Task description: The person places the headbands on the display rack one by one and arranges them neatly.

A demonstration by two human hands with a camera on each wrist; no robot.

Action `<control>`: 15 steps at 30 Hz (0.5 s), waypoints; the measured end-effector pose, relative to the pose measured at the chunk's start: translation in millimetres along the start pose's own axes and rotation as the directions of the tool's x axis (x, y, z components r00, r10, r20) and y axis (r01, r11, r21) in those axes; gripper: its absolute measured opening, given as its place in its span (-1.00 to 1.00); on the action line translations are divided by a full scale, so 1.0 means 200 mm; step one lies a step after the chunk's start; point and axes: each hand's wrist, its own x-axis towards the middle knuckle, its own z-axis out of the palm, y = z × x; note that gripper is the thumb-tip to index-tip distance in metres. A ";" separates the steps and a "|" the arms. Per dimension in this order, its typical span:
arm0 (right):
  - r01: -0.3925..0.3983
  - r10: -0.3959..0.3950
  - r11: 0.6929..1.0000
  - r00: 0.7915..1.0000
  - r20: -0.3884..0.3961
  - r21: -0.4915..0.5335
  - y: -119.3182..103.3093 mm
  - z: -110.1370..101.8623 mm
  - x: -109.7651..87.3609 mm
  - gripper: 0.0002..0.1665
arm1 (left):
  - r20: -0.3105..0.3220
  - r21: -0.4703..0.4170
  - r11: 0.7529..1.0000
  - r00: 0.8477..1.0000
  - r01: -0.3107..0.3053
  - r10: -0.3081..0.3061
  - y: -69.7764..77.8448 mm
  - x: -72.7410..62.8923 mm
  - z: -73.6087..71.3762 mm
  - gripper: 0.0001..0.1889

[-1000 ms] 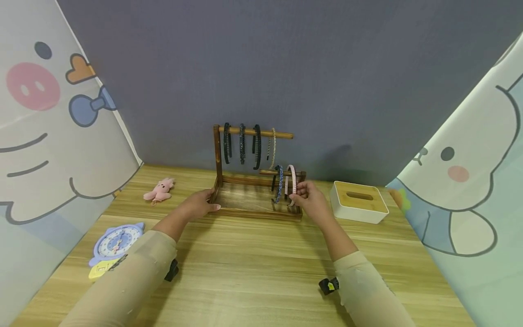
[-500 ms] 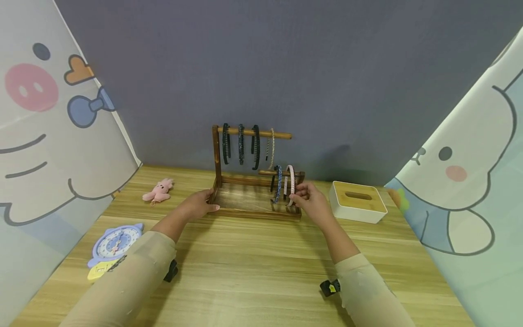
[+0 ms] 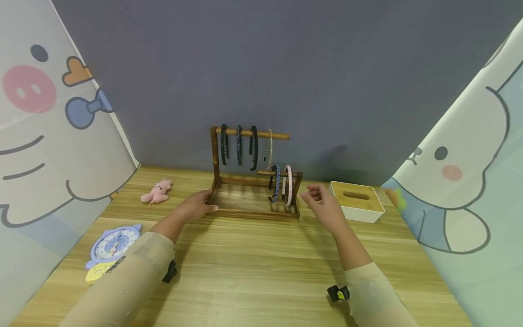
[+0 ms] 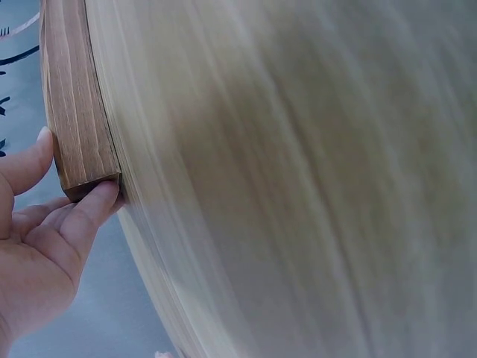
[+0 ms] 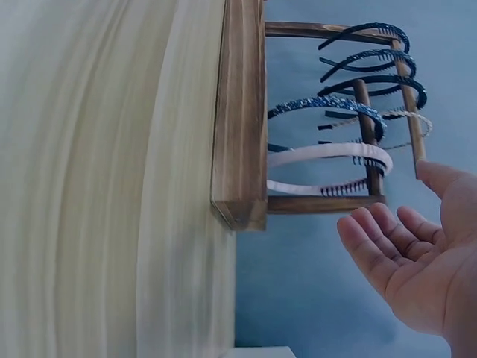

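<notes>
A brown wooden headband stand (image 3: 214, 154) has a high bar, a low bar and a shallow tray base. My left hand (image 3: 196, 204) holds the tray's left end, thumb at the front corner; in the left wrist view its fingers (image 4: 97, 205) lie against the wooden end. Black headbands (image 3: 254, 147) and a thin braided headband (image 3: 270, 147) hang from the high bar. On the low bar hang a blue glittery headband (image 3: 277, 184) and a pale pink headband (image 3: 289, 186). My right hand (image 3: 324, 206) is just right of the stand, touching nothing, fingers loosely bent.
A white tissue box with a wooden lid (image 3: 357, 202) sits close to the right hand. A pink plush toy (image 3: 157, 191) and a blue toy clock (image 3: 115, 244) lie at the left of the wooden table (image 3: 253, 272). A grey wall rises behind.
My right hand has let go of the pale pink headband and moved right, away from the stand. The headband stays hanging on the low bar. My left hand keeps its place.
</notes>
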 end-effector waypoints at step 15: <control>0.105 -0.105 0.984 0.994 0.012 -0.141 -0.02 -0.15 -0.19 -0.18 | 0.032 -0.064 0.998 0.999 0.026 -0.024 -0.02 -0.01 -0.01 -0.11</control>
